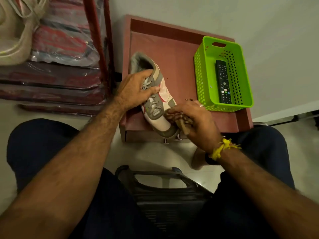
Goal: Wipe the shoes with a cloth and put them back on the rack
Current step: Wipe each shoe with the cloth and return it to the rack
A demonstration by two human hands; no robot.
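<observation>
Grey-and-white laced sneaker [156, 97] lies on the reddish-brown low table [181, 49]; the left hand [136, 87] grips its laced top, while the right hand [196, 118] presses a bunched brown checked cloth [174, 116] against its toe side.

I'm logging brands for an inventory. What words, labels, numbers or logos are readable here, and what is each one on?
No text can be read.
Remote control in the green basket: button markings and small coloured logo keys, too small to read.
Shoe: red-outlined side stripe only, no legible brand.
Plastic-wrapped bundles on the left: red printing, too blurred to read.
Cloth: pattern only, no lettering.
</observation>
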